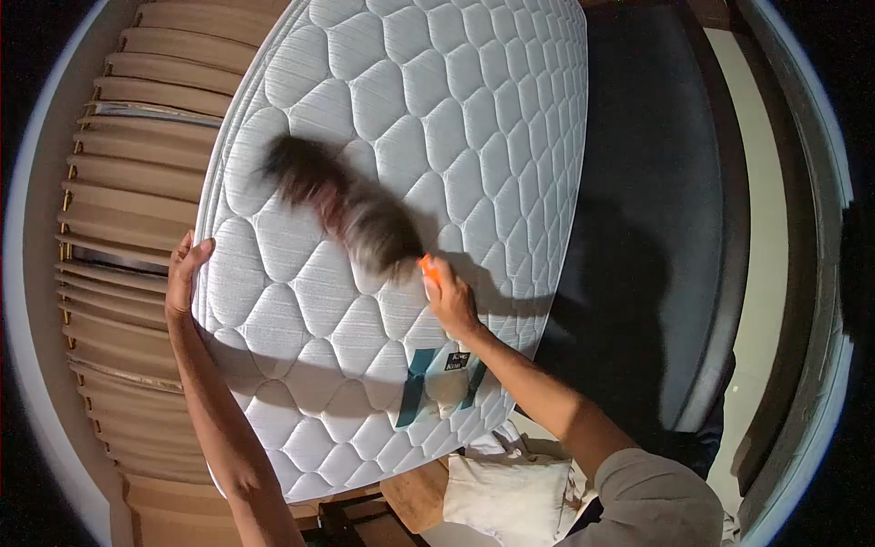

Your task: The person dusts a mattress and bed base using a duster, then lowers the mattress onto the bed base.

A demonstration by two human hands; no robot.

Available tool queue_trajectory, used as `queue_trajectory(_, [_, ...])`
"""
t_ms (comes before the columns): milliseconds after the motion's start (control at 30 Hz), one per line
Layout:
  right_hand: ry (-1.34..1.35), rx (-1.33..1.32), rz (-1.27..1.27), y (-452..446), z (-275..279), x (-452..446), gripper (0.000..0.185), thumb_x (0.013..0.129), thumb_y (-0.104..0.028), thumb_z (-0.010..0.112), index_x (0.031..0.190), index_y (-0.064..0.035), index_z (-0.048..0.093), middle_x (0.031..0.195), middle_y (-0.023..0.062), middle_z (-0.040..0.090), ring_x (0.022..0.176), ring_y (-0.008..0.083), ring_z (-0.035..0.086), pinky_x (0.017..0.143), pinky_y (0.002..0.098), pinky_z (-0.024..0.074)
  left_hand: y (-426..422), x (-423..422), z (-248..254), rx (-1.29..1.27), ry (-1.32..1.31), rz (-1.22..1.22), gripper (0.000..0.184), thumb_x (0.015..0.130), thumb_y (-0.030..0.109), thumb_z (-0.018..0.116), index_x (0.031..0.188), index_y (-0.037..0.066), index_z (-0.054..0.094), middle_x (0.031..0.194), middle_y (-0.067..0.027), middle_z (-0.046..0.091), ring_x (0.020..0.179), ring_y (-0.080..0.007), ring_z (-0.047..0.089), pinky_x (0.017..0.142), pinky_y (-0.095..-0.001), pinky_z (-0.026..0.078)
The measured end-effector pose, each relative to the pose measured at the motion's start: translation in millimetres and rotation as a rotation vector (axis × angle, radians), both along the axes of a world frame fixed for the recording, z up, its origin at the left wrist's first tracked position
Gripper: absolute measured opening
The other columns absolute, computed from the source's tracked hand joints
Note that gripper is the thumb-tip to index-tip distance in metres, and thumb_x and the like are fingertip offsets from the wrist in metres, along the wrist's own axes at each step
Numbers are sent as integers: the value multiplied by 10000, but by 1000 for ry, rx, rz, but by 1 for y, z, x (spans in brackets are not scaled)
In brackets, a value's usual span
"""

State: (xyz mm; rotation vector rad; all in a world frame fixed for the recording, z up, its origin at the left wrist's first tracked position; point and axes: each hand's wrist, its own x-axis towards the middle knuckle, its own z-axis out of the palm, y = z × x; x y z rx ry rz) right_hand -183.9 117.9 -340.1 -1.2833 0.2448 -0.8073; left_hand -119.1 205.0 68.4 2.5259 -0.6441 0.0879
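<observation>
- While I'm watching this over the head cam, the big white mattress [492,109] takes up most of the view, tilted up with its quilted face towards me.
- Left hand [189,264] has a grip on the mattress's left edge, thumb on the near face and the other fingers wrapped round the side.
- Right hand [447,296] is clenched round the orange handle [430,267] of a fluffy duster [342,205].
- That duster's in front of the quilting, left of centre, its dark and greyish head slanting up and left. It's pretty blurred, so I can't tell how firmly it's touching, if at all.
- Just below the right hand I've got a label with teal strips [416,387] on the mattress.
- Off to the right there's a dark flat surface [629,319] with shadows on it.
- Far left is a beige curtain [146,210], bunched in folds.
- Bottom of my view: some whitish cloth [506,497], next to a grey sleeve [656,501] on the right arm.
</observation>
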Motion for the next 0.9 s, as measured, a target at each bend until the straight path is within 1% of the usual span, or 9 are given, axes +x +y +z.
queue_trajectory(67, [-48,66,-101,6,-6,4,283,883,-201,523,1104,-43,445,936,220,591,839,410,574,686,458,461,-5,-6,-1,-27,32,-29,285,772,260,641,948,42,590,820,11,564,750,-83,486,752,-231,377])
queue_trajectory(167, [-110,-3,36,11,-16,-4,270,895,-186,490,1113,-39,428,933,233,587,843,430,563,692,473,451,-2,-2,-2,-5,-18,-33,241,800,255,616,900,36,600,792,33,553,736,-57,470,732,-214,371])
queue_trajectory(267, [31,17,51,3,-26,-8,278,899,-182,485,1127,-38,415,1001,226,576,902,436,547,725,468,445,13,13,6,36,14,-67,241,816,248,598,917,30,598,801,35,551,744,-57,473,740,-208,369])
queue_trajectory(333, [33,95,5,9,-27,-7,297,893,-165,490,1152,-43,411,978,244,575,884,435,551,712,474,449,18,17,8,30,22,-69,229,827,238,586,926,32,603,818,30,567,762,-60,487,753,-216,380])
queue_trajectory(467, [-28,-10,37,14,-39,-15,262,902,-174,471,1125,-49,417,974,241,572,887,434,549,714,481,439,12,9,2,-27,-17,-48,240,829,233,584,943,22,607,835,15,592,790,-65,517,787,-232,403])
queue_trajectory(533, [77,72,39,6,-42,-14,239,900,-160,473,1107,-52,422,946,233,570,869,434,547,705,484,434,16,13,3,-60,-46,-21,248,831,232,582,950,15,607,841,8,602,801,-70,531,798,-238,410])
queue_trajectory(600, [46,167,-69,12,-43,-9,227,899,-168,477,1090,-56,426,917,229,567,845,439,543,687,487,429,25,25,15,52,48,-36,268,831,231,581,961,-2,605,856,-6,614,832,-83,553,824,-240,413])
queue_trajectory(700, [2,111,-20,11,-47,-9,234,923,-223,444,1091,-60,428,911,232,564,836,447,537,674,489,422,27,28,12,14,47,-66,259,826,231,589,935,-2,610,827,6,607,801,-77,543,783,-237,410])
queue_trajectory(900, [31,197,-35,12,-55,-1,250,924,-228,450,1102,-54,424,904,235,561,830,445,540,675,478,429,21,17,11,19,32,-41,250,819,237,594,923,11,613,798,24,582,748,-67,508,727,-230,392])
